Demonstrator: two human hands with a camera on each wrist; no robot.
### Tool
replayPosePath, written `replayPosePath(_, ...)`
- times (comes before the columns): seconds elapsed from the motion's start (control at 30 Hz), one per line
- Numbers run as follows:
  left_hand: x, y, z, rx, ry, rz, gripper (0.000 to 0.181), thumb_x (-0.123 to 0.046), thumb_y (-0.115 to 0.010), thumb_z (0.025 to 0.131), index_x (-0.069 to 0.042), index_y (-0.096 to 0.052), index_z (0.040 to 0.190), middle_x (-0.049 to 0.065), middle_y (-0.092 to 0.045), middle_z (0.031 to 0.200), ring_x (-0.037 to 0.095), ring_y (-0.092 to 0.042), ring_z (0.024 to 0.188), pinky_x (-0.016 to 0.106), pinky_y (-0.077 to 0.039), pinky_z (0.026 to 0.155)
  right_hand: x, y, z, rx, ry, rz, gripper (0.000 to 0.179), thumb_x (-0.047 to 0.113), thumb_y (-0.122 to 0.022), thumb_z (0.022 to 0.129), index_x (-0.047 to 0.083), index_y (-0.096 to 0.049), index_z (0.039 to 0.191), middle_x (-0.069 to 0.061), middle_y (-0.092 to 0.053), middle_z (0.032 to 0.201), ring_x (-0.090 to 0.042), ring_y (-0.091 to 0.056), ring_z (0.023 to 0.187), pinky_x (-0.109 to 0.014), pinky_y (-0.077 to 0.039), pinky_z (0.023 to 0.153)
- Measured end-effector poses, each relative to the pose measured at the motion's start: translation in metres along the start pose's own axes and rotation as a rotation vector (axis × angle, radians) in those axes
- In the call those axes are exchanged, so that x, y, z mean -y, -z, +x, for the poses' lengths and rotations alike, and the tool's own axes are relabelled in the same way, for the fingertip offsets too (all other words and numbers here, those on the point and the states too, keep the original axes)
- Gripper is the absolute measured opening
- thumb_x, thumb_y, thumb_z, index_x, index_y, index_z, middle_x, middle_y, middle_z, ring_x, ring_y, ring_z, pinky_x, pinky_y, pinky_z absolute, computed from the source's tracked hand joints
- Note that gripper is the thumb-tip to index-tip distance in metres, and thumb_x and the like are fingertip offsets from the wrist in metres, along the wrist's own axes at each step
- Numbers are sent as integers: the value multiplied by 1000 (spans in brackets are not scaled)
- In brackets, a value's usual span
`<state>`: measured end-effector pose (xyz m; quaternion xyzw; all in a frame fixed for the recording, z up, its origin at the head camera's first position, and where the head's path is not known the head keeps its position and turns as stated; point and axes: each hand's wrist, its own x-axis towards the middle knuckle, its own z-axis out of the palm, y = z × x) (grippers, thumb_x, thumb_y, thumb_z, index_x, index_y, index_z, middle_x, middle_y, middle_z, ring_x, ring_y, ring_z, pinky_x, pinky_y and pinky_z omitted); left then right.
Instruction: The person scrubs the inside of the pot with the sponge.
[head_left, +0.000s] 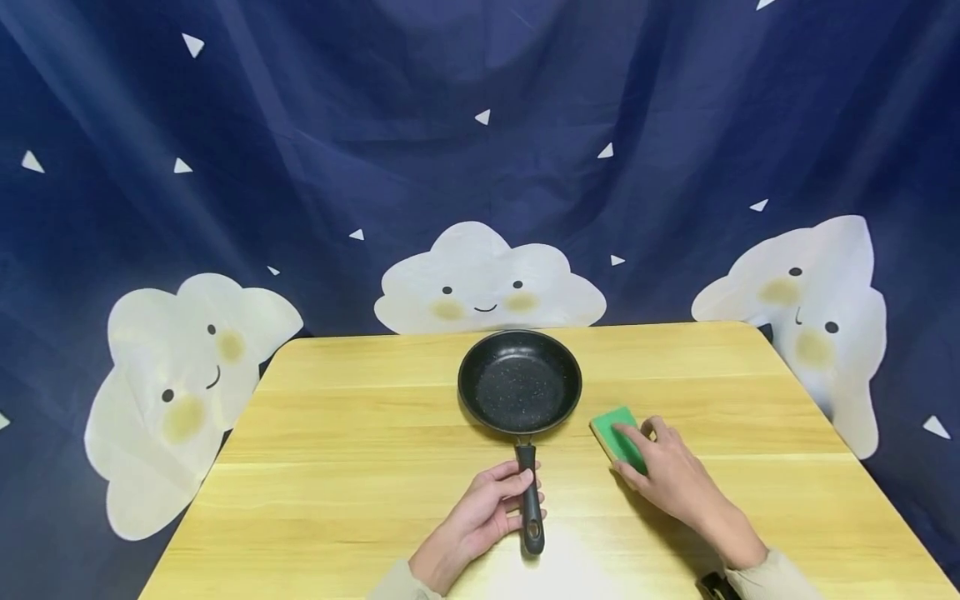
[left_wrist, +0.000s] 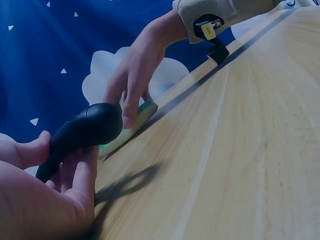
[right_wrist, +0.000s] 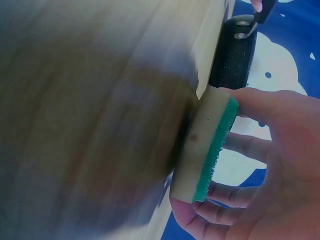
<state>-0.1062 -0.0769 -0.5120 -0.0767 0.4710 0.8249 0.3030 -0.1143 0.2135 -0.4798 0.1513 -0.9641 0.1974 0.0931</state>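
Note:
A black frying pan point(head_left: 519, 383) with a speckled inside stands at the middle of the table, its handle pointing toward me. My left hand point(head_left: 491, 510) grips that handle point(left_wrist: 82, 130), thumb on top and fingers beneath. To the right of the pan is a sponge point(right_wrist: 204, 145) with a green scouring side and a pale yellowish side. The green side faces up. My right hand point(head_left: 670, 475) holds the sponge by its edges, between the thumb and the fingers. Whether the sponge touches the tabletop or sits just above it, I cannot tell.
The light wooden table point(head_left: 337, 483) has rounded far corners. Behind it hangs a dark blue curtain point(head_left: 420, 150) with white triangles and smiling clouds. A small device point(left_wrist: 209, 32) is strapped at the right sleeve's cuff, with a dark piece hanging from it.

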Motion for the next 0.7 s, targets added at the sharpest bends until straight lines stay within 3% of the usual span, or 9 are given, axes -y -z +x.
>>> replayPosePath(0.3,-1,9,-6,47,7,-13,48,-16,-65,102,5,-52,143,9,-62,107,20,-63,97,48,-57,93,9,-4,-1,80,-59,46,63,42,-77,92,10,-58,143,-15,-46,109,-23,-44,80,-28,-37,54)
replayPosePath(0.57,-5,19,-8,73,8,-49,50,-19,-61,104,6,-48,145,12,-65,114,24,-66,106,50,-54,100,11,-1,3,93,-62,68,65,46,-72,95,8,-54,146,-17,-48,113,-23,-47,81,-29,-42,56)
replayPosePath(0.7,-9,30,-13,128,-17,-70,50,-18,-55,107,9,-44,147,16,-66,120,29,-64,117,49,-49,106,6,7,4,62,-33,76,63,42,-71,97,7,-54,146,-22,-53,120,-29,-55,88,-40,-51,60)
